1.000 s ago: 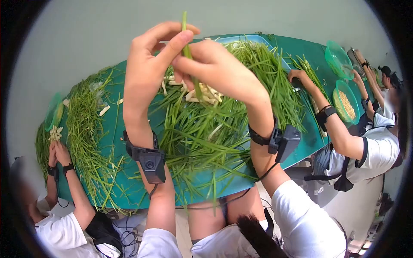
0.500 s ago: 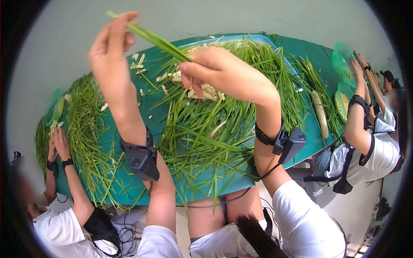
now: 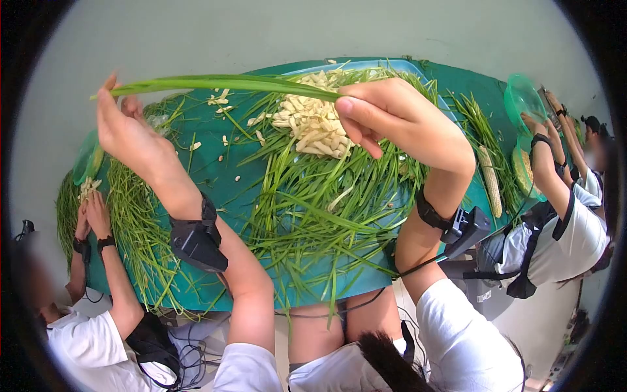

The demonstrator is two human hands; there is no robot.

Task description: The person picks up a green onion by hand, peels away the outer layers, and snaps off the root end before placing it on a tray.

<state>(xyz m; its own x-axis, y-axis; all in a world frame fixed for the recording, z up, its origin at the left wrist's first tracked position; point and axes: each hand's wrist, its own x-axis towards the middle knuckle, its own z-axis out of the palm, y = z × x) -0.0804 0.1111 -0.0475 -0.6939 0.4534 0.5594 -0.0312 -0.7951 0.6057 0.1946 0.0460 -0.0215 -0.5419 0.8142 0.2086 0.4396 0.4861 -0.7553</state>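
Observation:
A small bunch of long, flat chive leaves is stretched nearly level above the table between my two hands. My left hand has its fingers closed around the far left end. At the other end, my right hand pinches the leaves between thumb and forefinger, its other fingers loosely curled. Below my right hand lies a heap of short, pale, elongated pieces, whose kind I cannot make out. A large spread of loose chives surrounds this heap and hangs over the near table edge.
A blue tray lies under the greens on a green tabletop. More greens lie left. At right are a corn cob and green baskets. Co-workers' hands work at both sides.
My hands have moved apart: the left one leftward and down, the right one rightward. The chive leaves went from slanted to nearly level, and more of the pale heap is visible.

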